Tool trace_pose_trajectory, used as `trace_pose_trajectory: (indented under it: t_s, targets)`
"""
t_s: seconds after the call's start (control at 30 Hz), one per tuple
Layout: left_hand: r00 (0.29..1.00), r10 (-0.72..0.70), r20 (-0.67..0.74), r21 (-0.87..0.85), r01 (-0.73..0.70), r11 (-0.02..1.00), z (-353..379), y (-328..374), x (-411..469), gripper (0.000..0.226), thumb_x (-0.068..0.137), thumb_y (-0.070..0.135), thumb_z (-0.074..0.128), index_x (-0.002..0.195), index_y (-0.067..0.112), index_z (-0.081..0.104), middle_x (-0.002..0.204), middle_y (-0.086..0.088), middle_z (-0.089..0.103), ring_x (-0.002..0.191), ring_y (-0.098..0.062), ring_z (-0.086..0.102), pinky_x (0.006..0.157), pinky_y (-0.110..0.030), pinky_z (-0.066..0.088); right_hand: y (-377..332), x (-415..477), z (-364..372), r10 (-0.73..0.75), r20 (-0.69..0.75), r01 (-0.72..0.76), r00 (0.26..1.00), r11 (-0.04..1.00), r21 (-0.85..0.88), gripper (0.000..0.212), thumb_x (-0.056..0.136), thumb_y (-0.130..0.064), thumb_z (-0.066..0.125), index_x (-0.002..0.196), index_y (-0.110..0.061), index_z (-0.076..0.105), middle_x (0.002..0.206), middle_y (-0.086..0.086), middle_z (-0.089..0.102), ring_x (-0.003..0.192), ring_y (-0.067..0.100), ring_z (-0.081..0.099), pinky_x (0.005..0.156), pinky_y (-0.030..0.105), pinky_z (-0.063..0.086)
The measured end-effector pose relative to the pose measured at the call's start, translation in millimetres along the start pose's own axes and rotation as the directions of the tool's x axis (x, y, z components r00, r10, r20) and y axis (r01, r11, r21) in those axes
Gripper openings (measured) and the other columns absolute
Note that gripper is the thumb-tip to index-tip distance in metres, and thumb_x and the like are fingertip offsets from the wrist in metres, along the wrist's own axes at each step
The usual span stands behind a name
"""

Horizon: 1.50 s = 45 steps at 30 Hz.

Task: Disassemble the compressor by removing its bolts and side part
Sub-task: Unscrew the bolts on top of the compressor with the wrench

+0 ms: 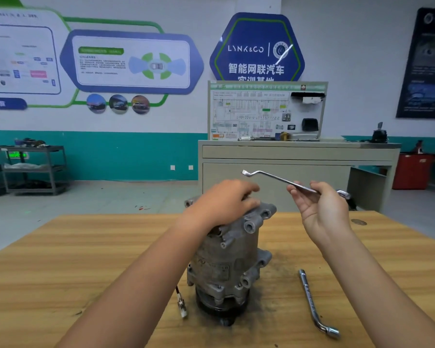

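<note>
The table [86,259] fills the lower view, and its far edge runs just behind the compressor [226,267]. Beyond that edge stands a grey bench [274,169] carrying a wiring board [261,111]. A cart [33,169] is far to the left by the wall and a red bin [412,172] far to the right, both well apart from your work.

The one compressor stands upright near the middle of the table, pulley end down, in a patch of dark grime. Your left hand [224,204] lies palm down over its top end, fingers laid loosely across the casting, so the top face is hidden from you.

Your right hand [322,209] is raised to the right of the compressor, palm turned up. It pinches the shaft of a wrench [269,176] between thumb and fingers. The wrench's bent head points left in the air, above your left hand and clear of the metal.

There are two wrenches in all — the second wrench [312,302] lies on the table right of the compressor, near it but not touching, its angled socket end toward you. One small plug [182,305] on a wire lies just left of the base.

Wood shows widest on your left — the right side narrows past the lying tool.
</note>
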<state>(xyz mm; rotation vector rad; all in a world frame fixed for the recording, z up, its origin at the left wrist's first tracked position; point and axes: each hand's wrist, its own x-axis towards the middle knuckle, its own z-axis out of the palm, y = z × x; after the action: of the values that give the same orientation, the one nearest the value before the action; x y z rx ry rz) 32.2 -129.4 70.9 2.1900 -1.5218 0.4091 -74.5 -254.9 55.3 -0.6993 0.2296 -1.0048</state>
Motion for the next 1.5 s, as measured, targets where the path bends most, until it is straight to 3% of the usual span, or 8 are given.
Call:
trace_pose_trajectory:
  t_s: [0.27,0.4,0.57,0.83,0.93,1.1,1.3,1.5]
  targets:
    - [0.996,0.034,-0.083,-0.085,-0.041,0.996,-7,-13,13,0.017,0.089,0.010,0.059,0.098,0.005,0.072,0.098,-0.006,0.071,0.081,-0.009,0.058,0.071,-0.013,0.039,-11,-3,1,-0.023,0.003,0.023,1.000,1.000,0.001,0.013,0.091,0.002,0.039,0.081,-0.004,0.045,0.076,0.019,0.062,0.056,0.025,0.068,0.052,0.023,0.055]
    - [0.956,-0.072,-0.283,-0.239,0.002,0.971,-34,-12,19,0.017,0.091,0.015,0.059,0.100,0.008,0.071,0.079,0.007,0.064,0.067,0.006,0.051,0.062,-0.007,0.039,-14,-5,-1,-0.017,-0.006,0.017,1.000,0.999,0.031,0.013,0.091,0.002,0.038,0.081,-0.004,0.045,0.077,0.019,0.061,0.054,0.024,0.068,0.051,0.023,0.055]
    - [0.868,-0.222,-0.444,-0.367,0.050,0.929,-77,-39,-9,0.015,0.087,0.014,0.064,0.097,0.025,0.067,0.072,0.013,0.062,0.065,0.004,0.057,0.066,-0.013,0.047,-15,-9,0,-0.007,0.011,0.006,1.000,0.999,0.045,0.014,0.092,0.001,0.040,0.080,-0.004,0.045,0.077,0.019,0.061,0.055,0.023,0.068,0.052,0.022,0.055]
    - [0.802,-0.580,-0.144,-0.122,0.567,0.814,1,-153,-143,0.021,0.088,0.007,0.062,0.108,0.007,0.068,0.102,-0.006,0.069,0.075,-0.007,0.057,0.069,-0.017,0.042,0,-19,3,0.044,0.049,-0.045,0.998,0.999,0.020,0.014,0.092,0.001,0.039,0.080,-0.004,0.045,0.078,0.019,0.062,0.056,0.024,0.068,0.054,0.022,0.055]
    - [0.815,-0.577,-0.048,0.042,0.579,0.814,43,-169,-164,0.019,0.088,0.014,0.062,0.105,0.011,0.070,0.104,-0.001,0.069,0.080,-0.008,0.058,0.065,-0.010,0.035,8,-22,6,0.067,0.059,-0.068,0.996,0.998,0.014,0.016,0.092,0.001,0.039,0.078,-0.005,0.044,0.078,0.019,0.060,0.054,0.024,0.068,0.053,0.022,0.055]
    - [0.830,-0.551,0.087,0.161,0.534,0.830,81,-173,-168,0.021,0.088,0.021,0.059,0.107,0.018,0.065,0.109,0.000,0.063,0.093,-0.013,0.058,0.074,-0.015,0.038,15,-28,6,0.088,0.066,-0.088,0.994,0.996,-0.016,0.014,0.092,0.001,0.040,0.080,-0.004,0.044,0.082,0.020,0.059,0.055,0.026,0.068,0.053,0.022,0.054]
    - [0.828,-0.556,0.079,0.289,0.514,0.807,109,-161,-151,0.037,0.097,0.038,0.042,0.129,0.021,0.050,0.119,-0.006,0.050,0.106,-0.025,0.056,0.084,-0.032,0.045,17,-32,9,0.090,0.088,-0.087,0.992,0.995,-0.037,0.011,0.092,0.001,0.041,0.083,-0.003,0.046,0.082,0.021,0.060,0.057,0.027,0.068,0.052,0.023,0.055]
    - [0.820,-0.570,0.055,0.337,0.522,0.784,108,-178,-158,0.029,0.098,0.034,0.041,0.108,0.016,0.060,0.110,-0.006,0.049,0.101,-0.025,0.058,0.083,-0.034,0.048,23,-32,15,0.099,0.113,-0.089,0.989,0.992,-0.094,0.012,0.092,0.002,0.041,0.082,-0.004,0.045,0.078,0.020,0.059,0.054,0.027,0.067,0.051,0.023,0.055]
